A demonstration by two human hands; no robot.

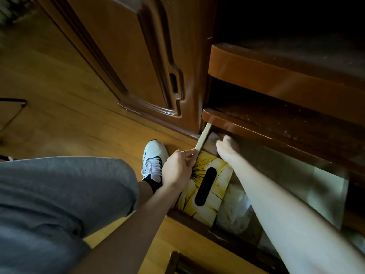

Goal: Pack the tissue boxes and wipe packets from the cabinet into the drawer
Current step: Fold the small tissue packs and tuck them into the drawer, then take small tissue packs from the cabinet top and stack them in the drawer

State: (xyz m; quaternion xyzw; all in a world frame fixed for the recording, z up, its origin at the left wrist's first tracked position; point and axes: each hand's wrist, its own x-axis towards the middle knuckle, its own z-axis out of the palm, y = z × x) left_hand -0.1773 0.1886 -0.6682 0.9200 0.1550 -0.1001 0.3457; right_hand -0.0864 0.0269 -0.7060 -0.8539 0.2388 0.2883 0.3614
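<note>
Yellow tissue box point(205, 186) lies in the open drawer point(201, 140) at lower centre; left hand point(177, 169) clamps the drawer's side; right hand point(227, 148) reaches inside, grip unclear.

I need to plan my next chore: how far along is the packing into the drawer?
Well along, it seems. Done: a yellow tissue box and a pale plastic packet already lie in the open drawer. In hand: the left hand grips the drawer's side edge while the right hand reaches toward its back. Left: the cabinet shelves look bare, though dark.
</note>
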